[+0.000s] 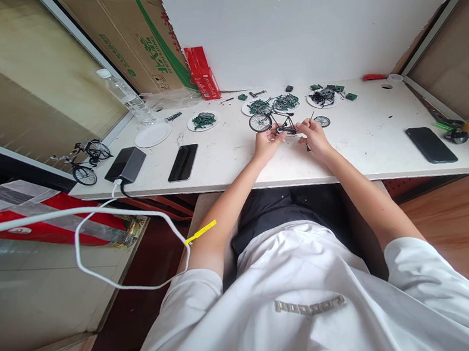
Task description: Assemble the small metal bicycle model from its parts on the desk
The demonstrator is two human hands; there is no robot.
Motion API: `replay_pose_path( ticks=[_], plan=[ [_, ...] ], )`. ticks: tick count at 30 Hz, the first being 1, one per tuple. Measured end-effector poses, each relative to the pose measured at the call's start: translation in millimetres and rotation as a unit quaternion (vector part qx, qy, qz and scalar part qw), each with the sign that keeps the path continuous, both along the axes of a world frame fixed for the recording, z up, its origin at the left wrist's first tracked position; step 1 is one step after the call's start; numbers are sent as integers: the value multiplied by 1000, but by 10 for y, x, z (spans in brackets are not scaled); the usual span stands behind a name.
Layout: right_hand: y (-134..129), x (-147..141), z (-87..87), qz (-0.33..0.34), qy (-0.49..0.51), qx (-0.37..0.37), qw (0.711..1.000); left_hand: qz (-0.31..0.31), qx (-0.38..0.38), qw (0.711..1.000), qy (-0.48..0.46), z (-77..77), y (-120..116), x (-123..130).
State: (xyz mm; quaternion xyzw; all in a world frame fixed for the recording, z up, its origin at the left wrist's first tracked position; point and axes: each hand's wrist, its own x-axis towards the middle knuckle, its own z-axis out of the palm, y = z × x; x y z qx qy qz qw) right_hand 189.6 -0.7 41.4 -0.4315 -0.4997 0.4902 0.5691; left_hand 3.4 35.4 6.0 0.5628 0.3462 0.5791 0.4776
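A small black model bicycle [278, 123] is held just above the white table, with its one fitted wheel [260, 122] toward the left. My left hand [268, 143] is closed round the lower part of its frame. At the frame's right end, the fingers of my right hand [314, 136] are pinched together; what lies between them is too small to make out. A loose spoked wheel [321, 121] lies on the table just beyond my right hand. Under the right fingers a small dark piece [308, 147] shows, partly hidden.
Plates of green and black parts [204, 122] stand along the back, beside a red box [203, 75]. A finished-looking model bicycle [84, 160], a grey power brick [125, 166] and a phone [183, 163] lie left. Another phone [431, 145] lies right. A white cable [129, 206] hangs at the left front.
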Motion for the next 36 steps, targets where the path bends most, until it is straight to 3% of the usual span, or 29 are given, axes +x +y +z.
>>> replay_pose_path(
  ticks=[9, 14, 20, 24, 31, 36],
  plan=[
    [-20, 28, 28, 5, 16, 10, 1000, -39, -37, 998, 9, 64, -56, -41],
    [-43, -13, 13, -64, -37, 79, 994, -33, -46, 998, 30, 32, -80, -39],
    [-52, -41, 3, -111, -60, 123, 984, 44, -61, 995, 59, -63, 14, -95],
    [-69, -43, 6, -114, -70, 128, 983, 103, -37, 993, 32, -21, 49, -155],
    [-146, -81, -35, -96, -106, 144, 979, -28, -10, 999, 42, 109, -146, -75],
    [-158, -65, -50, -97, -143, 178, 969, -31, 3, 999, 41, 93, -145, -54]
  ],
)
